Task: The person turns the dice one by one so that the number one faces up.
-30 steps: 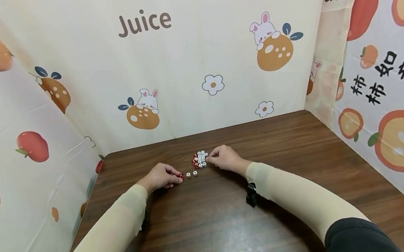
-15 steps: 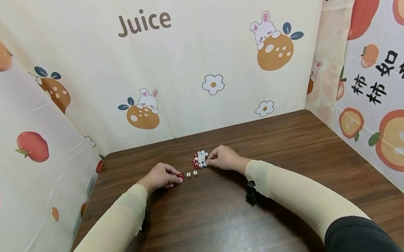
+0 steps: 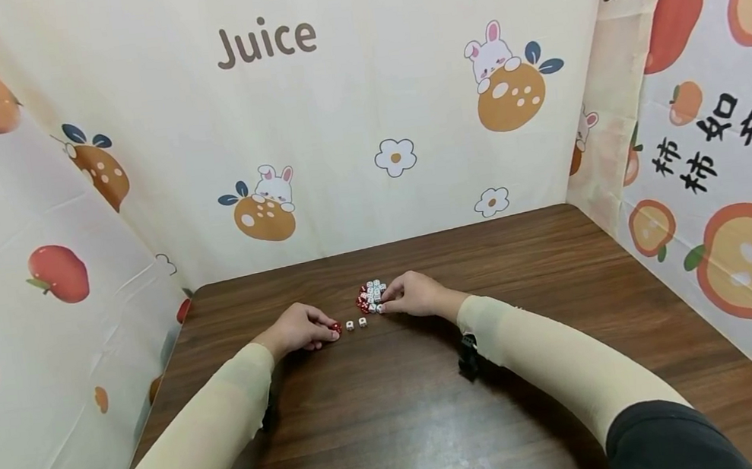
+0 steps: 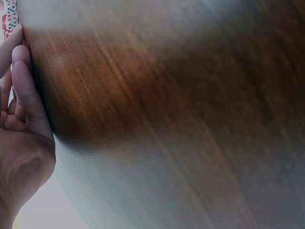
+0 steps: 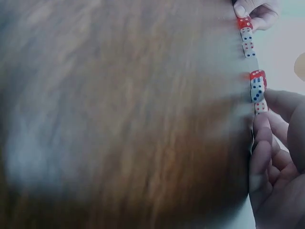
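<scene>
My left hand (image 3: 299, 327) pinches a red die (image 3: 337, 328) between thumb and forefinger, left of centre on the table. Just right of it, two white dice (image 3: 356, 324) sit apart from the cluster. Farther back is the cluster, with red dice (image 3: 362, 299) on its left and several white dice (image 3: 372, 290) on its right. At the cluster's near right corner, my right hand (image 3: 418, 295) holds a white die (image 5: 260, 106) between thumb and forefinger. In the left wrist view, the fingers (image 4: 28, 90) largely hide the red die.
The brown wooden table (image 3: 395, 416) spreads in front of and beside the dice. A printed cloth (image 3: 350, 115) hangs behind the table, with further cloths at left and right. A black strap (image 3: 468, 358) hangs under the right wrist.
My right hand's fingertips have slid slightly nearer and left along the cluster's right side, down to its near corner die. The left hand stays on the red die.
</scene>
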`<state>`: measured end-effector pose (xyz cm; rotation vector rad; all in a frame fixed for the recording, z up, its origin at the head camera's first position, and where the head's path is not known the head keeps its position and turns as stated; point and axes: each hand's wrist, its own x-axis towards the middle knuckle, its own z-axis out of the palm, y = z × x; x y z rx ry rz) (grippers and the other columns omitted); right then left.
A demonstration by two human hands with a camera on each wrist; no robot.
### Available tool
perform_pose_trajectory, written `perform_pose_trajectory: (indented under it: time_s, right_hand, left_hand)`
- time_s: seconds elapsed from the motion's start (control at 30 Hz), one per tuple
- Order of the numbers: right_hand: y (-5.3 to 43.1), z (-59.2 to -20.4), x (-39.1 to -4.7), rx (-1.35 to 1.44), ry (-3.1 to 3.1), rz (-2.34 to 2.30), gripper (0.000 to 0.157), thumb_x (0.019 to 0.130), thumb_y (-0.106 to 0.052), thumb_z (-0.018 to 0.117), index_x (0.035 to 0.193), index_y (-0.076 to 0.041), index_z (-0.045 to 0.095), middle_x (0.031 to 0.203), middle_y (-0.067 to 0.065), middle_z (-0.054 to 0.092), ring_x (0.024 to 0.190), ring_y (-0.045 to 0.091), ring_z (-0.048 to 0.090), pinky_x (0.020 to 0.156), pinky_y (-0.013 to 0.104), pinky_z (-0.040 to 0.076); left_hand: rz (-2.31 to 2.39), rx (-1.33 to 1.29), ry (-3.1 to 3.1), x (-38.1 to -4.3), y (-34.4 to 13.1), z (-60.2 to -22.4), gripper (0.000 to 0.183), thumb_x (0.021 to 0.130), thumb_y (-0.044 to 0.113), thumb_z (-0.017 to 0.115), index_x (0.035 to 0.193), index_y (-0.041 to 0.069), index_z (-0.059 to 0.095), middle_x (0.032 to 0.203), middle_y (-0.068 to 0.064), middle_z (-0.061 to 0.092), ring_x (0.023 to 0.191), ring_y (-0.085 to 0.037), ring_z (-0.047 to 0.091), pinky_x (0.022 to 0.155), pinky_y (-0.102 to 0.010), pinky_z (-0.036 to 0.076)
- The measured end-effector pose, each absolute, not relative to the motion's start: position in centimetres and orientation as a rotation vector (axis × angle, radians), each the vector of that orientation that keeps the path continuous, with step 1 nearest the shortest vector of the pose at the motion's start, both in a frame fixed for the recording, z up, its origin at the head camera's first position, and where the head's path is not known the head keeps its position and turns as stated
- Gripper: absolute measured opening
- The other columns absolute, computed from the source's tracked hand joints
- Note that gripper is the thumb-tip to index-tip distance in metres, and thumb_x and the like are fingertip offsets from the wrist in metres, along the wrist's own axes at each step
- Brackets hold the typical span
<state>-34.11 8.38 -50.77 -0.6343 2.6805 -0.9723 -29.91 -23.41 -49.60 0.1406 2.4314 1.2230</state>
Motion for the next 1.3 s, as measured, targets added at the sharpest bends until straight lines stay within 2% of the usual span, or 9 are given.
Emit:
perform_pose_trajectory:
  time_s: [0.1,0.23,0.4,0.6,0.87,1.13,1.3]
  right_hand:
    - [8.0,-50.9,-33.9,-0.588,2.698,-0.969,0.03,0.098,-0.046,0.091,0.116,-0.021,0.089,0.093,-0.006,0.079,0.079,0.011,0.064,0.076,0.03,0.053]
    - [7.6,-50.8,-33.6,-0.519,2.737,-0.948,0.032,0.094,-0.049,0.094,0.111,-0.023,0.089,0.098,-0.008,0.079,0.087,0.012,0.068,0.082,0.033,0.056]
    - [7.5,-50.8,-33.4,-0.53,2.766,-0.932,0.027,0.095,-0.048,0.093,0.107,-0.024,0.088,0.1,-0.009,0.081,0.089,0.012,0.069,0.084,0.036,0.058]
    - [7.3,-50.5,-33.1,-0.511,2.759,-0.926,0.016,0.099,-0.037,0.09,0.107,-0.024,0.088,0.09,-0.008,0.079,0.083,0.012,0.068,0.08,0.033,0.055]
    - [7.2,-50.6,-33.2,-0.536,2.767,-0.922,0.016,0.1,-0.035,0.089,0.111,-0.024,0.09,0.087,-0.008,0.078,0.08,0.009,0.067,0.076,0.03,0.053]
    - [7.4,-51.0,-33.4,-0.546,2.768,-0.961,0.012,0.1,-0.032,0.089,0.107,-0.022,0.09,0.085,-0.008,0.079,0.078,0.01,0.068,0.079,0.031,0.056]
    - [7.6,-51.0,-33.5,-0.549,2.719,-1.029,0.011,0.101,-0.029,0.088,0.107,-0.019,0.089,0.084,-0.006,0.078,0.072,0.008,0.067,0.074,0.028,0.056]
  left_hand:
    - [1.222,0.142,2.432,-29.9,-23.4,-49.5,0.023,0.095,0.017,0.094,0.114,0.006,0.089,0.091,0.001,0.08,0.065,-0.01,0.063,0.064,-0.026,0.06]
    - [1.22,0.141,2.429,-29.9,-23.4,-49.5,0.022,0.096,0.017,0.094,0.115,0.006,0.089,0.09,0.002,0.08,0.065,-0.009,0.062,0.064,-0.026,0.059]
    - [1.22,0.14,2.432,-29.9,-23.4,-49.4,0.022,0.095,0.017,0.094,0.114,0.006,0.089,0.091,0.002,0.08,0.065,-0.009,0.062,0.063,-0.026,0.059]
    - [1.219,0.138,2.428,-30.0,-23.5,-49.5,0.022,0.095,0.017,0.094,0.114,0.007,0.089,0.092,0.002,0.08,0.065,-0.009,0.062,0.064,-0.025,0.059]
    - [1.222,0.135,2.427,-29.8,-23.6,-49.4,0.021,0.095,0.016,0.094,0.113,0.006,0.089,0.093,0.0,0.08,0.065,-0.009,0.063,0.064,-0.026,0.059]
    - [1.227,0.139,2.427,-29.9,-23.6,-49.5,0.021,0.095,0.017,0.094,0.113,0.007,0.089,0.097,-0.001,0.08,0.065,-0.009,0.062,0.064,-0.026,0.059]
    - [1.225,0.139,2.427,-29.9,-23.6,-49.5,0.021,0.096,0.017,0.094,0.114,0.007,0.089,0.098,-0.001,0.08,0.067,-0.009,0.063,0.065,-0.026,0.06]
